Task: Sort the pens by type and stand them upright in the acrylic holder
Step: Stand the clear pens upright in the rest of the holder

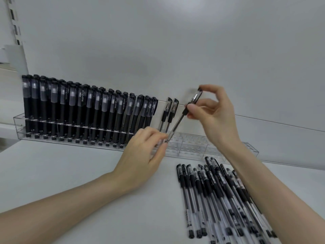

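A long clear acrylic holder (191, 147) stands against the back wall. Its left half is filled with several upright matte-black pens (84, 110). Two clear-barrel pens with black caps (169, 111) stand upright just right of them. My right hand (213, 113) pinches the capped top of a third clear-barrel pen (182, 114), which is tilted over the holder. My left hand (142, 155) pinches that pen's lower end at the holder's top. A loose pile of clear-barrel pens (219, 196) lies on the white surface at the lower right.
The white shelf surface (88, 173) runs from the holder toward me. The holder's right part (249, 148) shows vacant slots. A slotted shelf upright (15, 20) stands at the far left. My right forearm crosses above the pen pile.
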Motion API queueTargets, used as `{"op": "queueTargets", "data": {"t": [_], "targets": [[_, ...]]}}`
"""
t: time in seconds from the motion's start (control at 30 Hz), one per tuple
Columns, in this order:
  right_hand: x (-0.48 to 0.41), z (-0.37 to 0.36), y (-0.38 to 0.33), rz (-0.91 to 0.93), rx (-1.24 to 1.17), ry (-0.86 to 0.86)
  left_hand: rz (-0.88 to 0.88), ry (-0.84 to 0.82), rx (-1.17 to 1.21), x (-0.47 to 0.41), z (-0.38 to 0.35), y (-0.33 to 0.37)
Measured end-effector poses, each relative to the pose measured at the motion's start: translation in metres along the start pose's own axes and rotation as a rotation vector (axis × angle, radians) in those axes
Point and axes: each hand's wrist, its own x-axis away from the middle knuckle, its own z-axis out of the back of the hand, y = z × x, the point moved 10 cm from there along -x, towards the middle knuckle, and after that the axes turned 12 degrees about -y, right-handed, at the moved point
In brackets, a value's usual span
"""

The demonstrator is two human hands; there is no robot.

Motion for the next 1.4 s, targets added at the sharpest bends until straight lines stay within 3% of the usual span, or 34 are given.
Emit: {"op": "queueTargets", "data": {"t": [0.17, 0.37, 0.57, 0.9, 1.4], "targets": [[-0.008, 0.016, -0.005, 0.098, 0.107, 0.111, -0.078, -0.113, -0.298, -0.001, -0.022, 0.007], [-0.012, 0.005, 0.012, 0.085, 0.198, 0.065, -0.061, -0.191, -0.473, -0.001, -0.034, 0.003], [-0.015, -0.007, 0.032, 0.04, 0.325, -0.028, -0.028, -0.213, -0.512, -0.002, -0.037, 0.002], [-0.029, -0.011, 0.035, 0.014, 0.304, -0.16, -0.006, -0.206, -0.497, -0.003, -0.036, 0.004], [-0.015, -0.009, 0.037, 0.105, 0.479, -0.071, 0.054, -0.281, -0.475, -0.004, -0.036, 0.004]]}}
